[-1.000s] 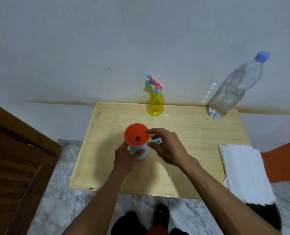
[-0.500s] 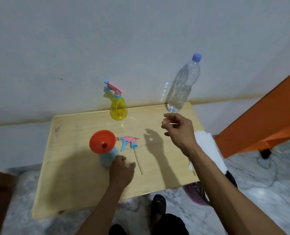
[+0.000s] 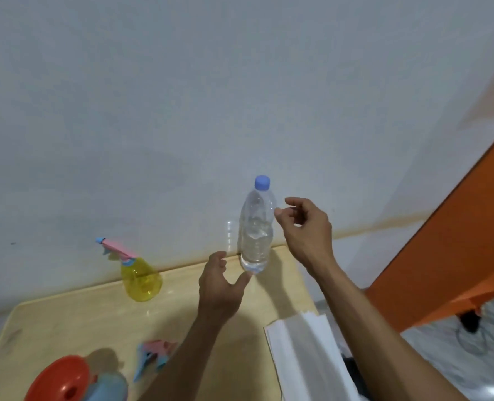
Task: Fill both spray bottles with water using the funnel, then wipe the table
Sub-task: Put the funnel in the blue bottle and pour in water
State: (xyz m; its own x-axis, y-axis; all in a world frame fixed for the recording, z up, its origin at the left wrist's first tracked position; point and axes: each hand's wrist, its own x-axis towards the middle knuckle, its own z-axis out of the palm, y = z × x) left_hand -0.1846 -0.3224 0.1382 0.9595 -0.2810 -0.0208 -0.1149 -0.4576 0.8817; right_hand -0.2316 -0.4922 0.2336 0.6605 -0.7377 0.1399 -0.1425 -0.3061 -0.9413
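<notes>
A clear water bottle (image 3: 255, 235) with a blue cap stands at the back of the wooden table (image 3: 75, 316), against the wall. My left hand (image 3: 219, 287) is open just below its base, thumb close to the bottle's bottom. My right hand (image 3: 303, 227) is open beside its upper half, fingers curled, not touching. The yellow spray bottle (image 3: 141, 280) with its pink and blue head stands at the back left. The orange funnel (image 3: 59, 380) sits in the blue spray bottle (image 3: 109, 386) at the bottom left. That bottle's loose spray head (image 3: 154, 355) lies on the table.
White folded paper towels (image 3: 303, 357) lie on the table's right edge. An orange piece of furniture (image 3: 448, 250) stands to the right. A marble floor with a dark cable shows at the lower right. The wall runs directly behind the table.
My left hand let go of the blue spray bottle and reached toward the water bottle's base. My right hand rose beside the bottle's upper part. The view swung right and up.
</notes>
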